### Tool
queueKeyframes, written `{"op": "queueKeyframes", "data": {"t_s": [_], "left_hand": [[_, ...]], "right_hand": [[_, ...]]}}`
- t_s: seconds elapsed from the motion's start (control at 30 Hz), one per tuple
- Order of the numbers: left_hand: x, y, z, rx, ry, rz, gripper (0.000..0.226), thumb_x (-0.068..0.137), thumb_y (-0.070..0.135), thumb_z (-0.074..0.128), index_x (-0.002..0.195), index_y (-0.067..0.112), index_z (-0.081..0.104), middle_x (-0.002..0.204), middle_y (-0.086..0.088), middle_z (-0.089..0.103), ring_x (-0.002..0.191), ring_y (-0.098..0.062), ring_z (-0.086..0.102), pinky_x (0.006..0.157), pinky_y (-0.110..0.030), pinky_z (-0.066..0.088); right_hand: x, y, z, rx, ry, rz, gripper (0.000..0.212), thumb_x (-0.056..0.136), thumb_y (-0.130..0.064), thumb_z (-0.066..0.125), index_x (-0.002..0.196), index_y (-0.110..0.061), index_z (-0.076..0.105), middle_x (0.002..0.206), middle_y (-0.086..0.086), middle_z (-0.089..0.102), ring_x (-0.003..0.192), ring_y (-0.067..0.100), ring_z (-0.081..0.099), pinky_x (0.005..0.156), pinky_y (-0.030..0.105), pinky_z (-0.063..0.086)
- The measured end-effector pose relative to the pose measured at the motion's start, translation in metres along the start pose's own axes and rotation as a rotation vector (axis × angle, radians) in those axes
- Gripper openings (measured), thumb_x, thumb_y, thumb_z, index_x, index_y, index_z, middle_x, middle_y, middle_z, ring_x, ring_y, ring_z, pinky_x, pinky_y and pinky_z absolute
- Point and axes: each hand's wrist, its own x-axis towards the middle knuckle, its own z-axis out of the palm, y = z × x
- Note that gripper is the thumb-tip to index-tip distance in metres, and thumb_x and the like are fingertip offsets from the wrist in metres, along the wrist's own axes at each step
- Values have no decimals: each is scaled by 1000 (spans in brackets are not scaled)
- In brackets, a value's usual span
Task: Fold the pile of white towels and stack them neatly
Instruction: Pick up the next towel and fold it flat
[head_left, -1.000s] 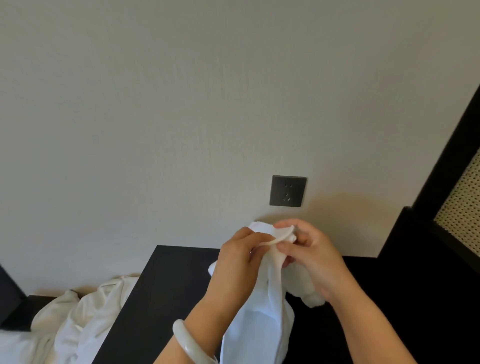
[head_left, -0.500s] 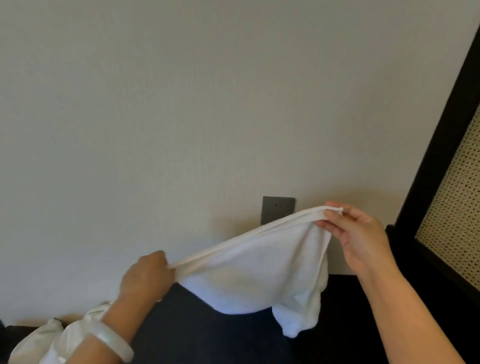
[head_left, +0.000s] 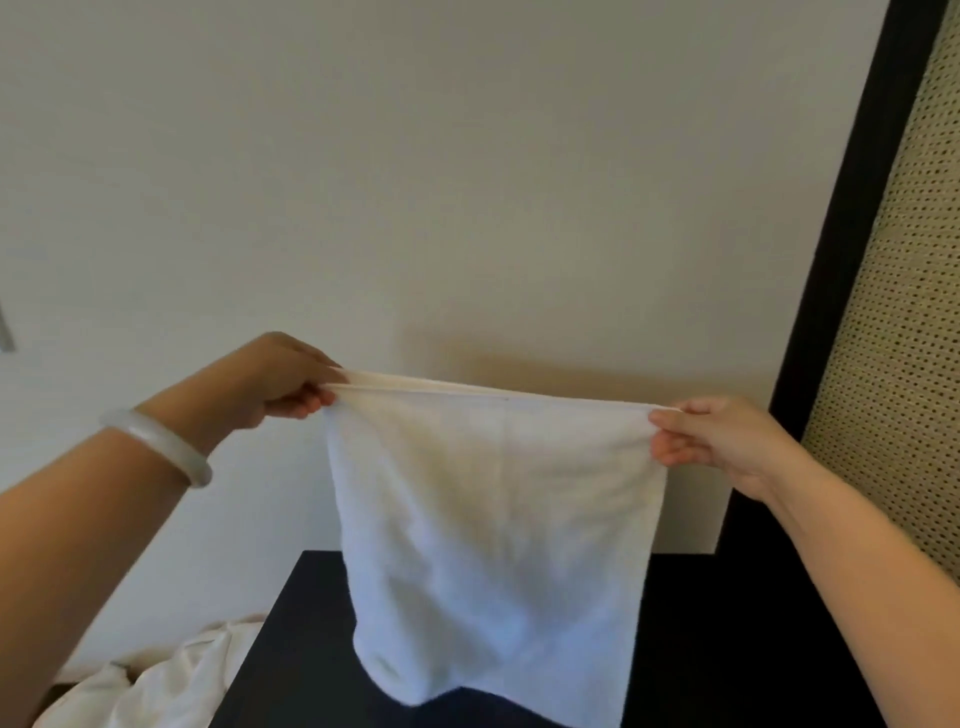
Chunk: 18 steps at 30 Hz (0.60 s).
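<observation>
A white towel (head_left: 483, 525) hangs spread out in the air in front of the wall, its top edge pulled taut. My left hand (head_left: 280, 382) pinches the top left corner, and a pale bangle sits on that wrist. My right hand (head_left: 711, 436) pinches the top right corner. The towel's lower edge hangs over the black table (head_left: 311, 649). More crumpled white cloth (head_left: 156, 680) lies at the lower left, beside the table.
A plain beige wall fills the background. At the right stands dark furniture with a black frame (head_left: 826, 312) and a woven cane panel (head_left: 898, 332). The towel hides whatever is on the wall behind it.
My hands were together bunching the towel, then drew apart. The towel now hangs stretched flat between them, higher than before, and covers the wall socket.
</observation>
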Motion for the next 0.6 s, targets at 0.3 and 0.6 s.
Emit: {"op": "queueKeyframes", "data": {"t_s": [0.3,0.6], "left_hand": [[-25,32,-35,-295,-85,-14,7,88,6,65,82,2,66,52,-3,55,36,-5,49,36,-13,44],[-6,22,1,-342,-7,-105,9,87,-10,64,80,-7,60,51,-13,64,41,-16,64,44,-23,56]], "right_hand": [[-32,-48,-17,3,25,-144,6,85,-5,72,88,-3,67,60,7,66,46,11,60,40,19,46],[0,-38,-1,48,-38,38,7,87,5,67,83,2,61,59,14,69,50,18,69,52,27,60]]}}
